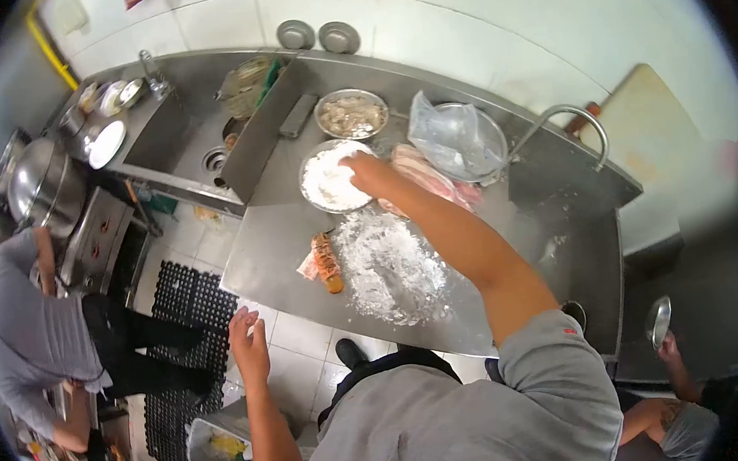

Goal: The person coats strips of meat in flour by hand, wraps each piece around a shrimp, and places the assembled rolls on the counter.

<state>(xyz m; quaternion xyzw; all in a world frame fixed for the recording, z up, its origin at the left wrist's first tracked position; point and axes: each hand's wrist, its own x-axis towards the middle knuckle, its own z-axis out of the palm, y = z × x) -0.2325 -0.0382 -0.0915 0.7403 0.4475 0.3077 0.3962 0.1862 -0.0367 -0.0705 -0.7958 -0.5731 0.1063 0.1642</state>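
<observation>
My right hand (368,172) reaches over the rim of a metal bowl of white flour (327,180), its fingers curled down into the flour. My left hand (248,337) is raised in front of the counter's near edge, away from the bowl, with its fingers apart and nothing in it. Loose flour (389,268) is spread on the steel counter below the bowl. Left of it lies an orange-brown piece with a dark patterned top (327,264), perhaps a brush or a wrapped item. Slabs of raw meat (425,177) rest behind my right forearm.
A bowl of pale wet food (351,114) and a bowl with a plastic bag (457,132) stand at the back. A tap (568,111) arches over the right sink. A divider separates the left sink (196,131). One person (38,317) works at left, another (670,415) at right.
</observation>
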